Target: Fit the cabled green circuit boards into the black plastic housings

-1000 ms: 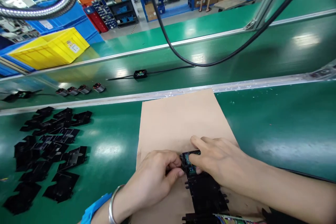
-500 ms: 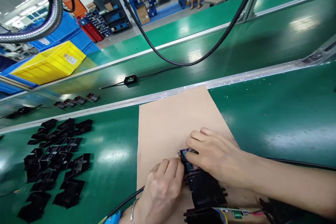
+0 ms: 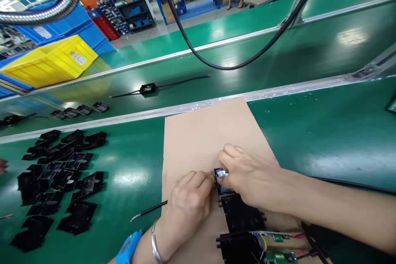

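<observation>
Across the green bench (image 3: 324, 140), on brown cardboard (image 3: 210, 136), the right hand (image 3: 247, 175) grips the right side of a small black housing (image 3: 218, 186), while the left hand (image 3: 190, 202) meets its left edge, fingertips too hidden to tell any pinch.

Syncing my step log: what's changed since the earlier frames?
Left hand has rolled knuckles-up beside the black housing. A black cable end, unseen in the first frame, now pokes out left of it, drawn closer since the second; grip hidden. Right hand stays on the housing; cardboard unmoved.
</observation>
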The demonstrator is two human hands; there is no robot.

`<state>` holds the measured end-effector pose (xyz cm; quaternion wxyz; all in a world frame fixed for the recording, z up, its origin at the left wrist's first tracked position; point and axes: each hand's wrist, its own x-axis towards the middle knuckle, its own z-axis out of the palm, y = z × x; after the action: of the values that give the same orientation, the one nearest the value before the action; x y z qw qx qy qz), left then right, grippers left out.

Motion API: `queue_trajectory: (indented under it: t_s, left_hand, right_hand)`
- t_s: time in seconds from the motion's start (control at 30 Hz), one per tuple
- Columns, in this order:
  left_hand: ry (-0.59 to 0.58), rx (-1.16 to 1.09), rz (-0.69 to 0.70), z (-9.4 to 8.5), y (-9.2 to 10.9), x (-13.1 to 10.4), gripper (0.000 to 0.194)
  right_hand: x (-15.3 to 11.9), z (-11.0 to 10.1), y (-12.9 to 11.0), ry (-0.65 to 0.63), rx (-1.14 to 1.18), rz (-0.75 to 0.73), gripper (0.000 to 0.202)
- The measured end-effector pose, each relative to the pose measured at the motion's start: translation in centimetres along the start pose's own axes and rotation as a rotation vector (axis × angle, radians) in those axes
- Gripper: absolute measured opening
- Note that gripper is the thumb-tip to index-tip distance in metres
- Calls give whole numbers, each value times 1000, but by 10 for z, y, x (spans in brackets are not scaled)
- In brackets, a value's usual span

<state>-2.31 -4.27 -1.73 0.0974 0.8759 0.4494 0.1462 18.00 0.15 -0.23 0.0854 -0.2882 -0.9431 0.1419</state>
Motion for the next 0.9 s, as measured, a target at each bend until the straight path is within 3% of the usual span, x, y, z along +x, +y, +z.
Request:
queue_trajectory:
  t_s: [0.2,0.33,0.4,0.6,0.73,0.9]
  left_hand:
    - [-61,-168,-50,1,-11,5,15]
    - [-161,-214,-100,-10,-12,6,15]
    - [-175,-212,-116,-16,-9,5,19]
    - [-295,-112,70,-24,-6,16,32]
    - [-355,-8,148,-25,-12,25,28]
    - [-369,-9,169,-26,-13,29,19]
  right_hand:
    - [-5,-11,5,-51,97,9,21]
    - [-26,-15,8,86,207,68,33]
    - [-32,-13,9,147,234,134,27]
    - [-21,-9,7,61,55,158,8]
    - [-11,-12,3,69,-119,45,16]
    - [-8,-14,5,99,-160,-31,12]
